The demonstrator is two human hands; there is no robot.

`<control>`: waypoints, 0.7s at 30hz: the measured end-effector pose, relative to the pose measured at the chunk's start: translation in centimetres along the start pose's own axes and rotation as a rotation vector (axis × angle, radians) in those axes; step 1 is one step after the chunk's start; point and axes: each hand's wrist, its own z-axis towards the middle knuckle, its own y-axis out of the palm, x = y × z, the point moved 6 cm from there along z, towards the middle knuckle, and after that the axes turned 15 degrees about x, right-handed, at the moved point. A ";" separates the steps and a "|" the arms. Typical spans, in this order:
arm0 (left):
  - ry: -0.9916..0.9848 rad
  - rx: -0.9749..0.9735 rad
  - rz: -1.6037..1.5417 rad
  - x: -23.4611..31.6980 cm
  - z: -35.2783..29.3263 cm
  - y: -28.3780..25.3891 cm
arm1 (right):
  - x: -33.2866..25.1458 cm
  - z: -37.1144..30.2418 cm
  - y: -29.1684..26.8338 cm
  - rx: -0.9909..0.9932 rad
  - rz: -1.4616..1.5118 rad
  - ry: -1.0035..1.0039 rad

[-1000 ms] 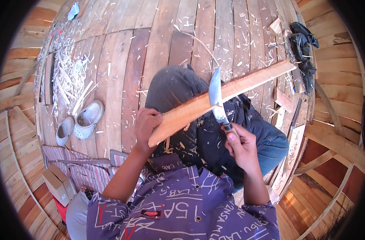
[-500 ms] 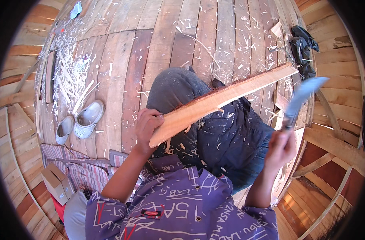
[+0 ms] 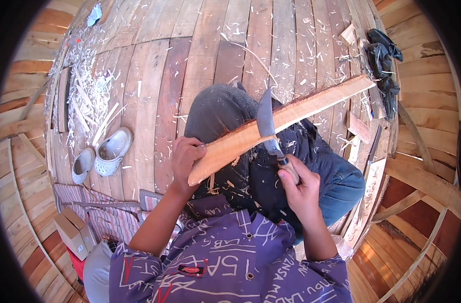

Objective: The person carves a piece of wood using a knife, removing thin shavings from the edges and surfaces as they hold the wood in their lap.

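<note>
Across my lap slants a long pale wooden board [image 3: 225, 149], dark bark along its far edge, its wide end near my left side and its far end toward the right. My left hand [image 3: 186, 156] is closed around the wide end. In my right hand [image 3: 302, 184] is a machete [image 3: 265, 117] with a broad curved blade and a wooden handle. The blade lies across the middle of the board, touching it where a small raised sliver shows at the near edge. Wood chips cling to the dark cloth [image 3: 265, 177] over my legs.
A pile of shavings [image 3: 86, 96] and a pair of pale clogs [image 3: 113, 150] lie on the plank floor at left. A cardboard box [image 3: 75, 233] stands near a striped cloth [image 3: 101, 212]. At right are a black plastic bag [image 3: 382, 60] and another long blade [image 3: 375, 144].
My right hand has swung the machete from the right side inward and down onto the board. The board and my left hand have hardly moved.
</note>
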 end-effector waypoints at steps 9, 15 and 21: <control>-0.017 0.010 0.018 0.1 0.1 0.0 | -0.8 2.7 -5.4 0.216 -0.154 -0.196; 0.014 0.038 0.044 0.3 0.3 -0.1 | 0.4 5.2 -8.7 0.512 0.821 0.139; -0.004 0.002 0.007 0.3 0.2 -0.2 | 1.0 -0.1 1.0 -0.247 0.289 0.473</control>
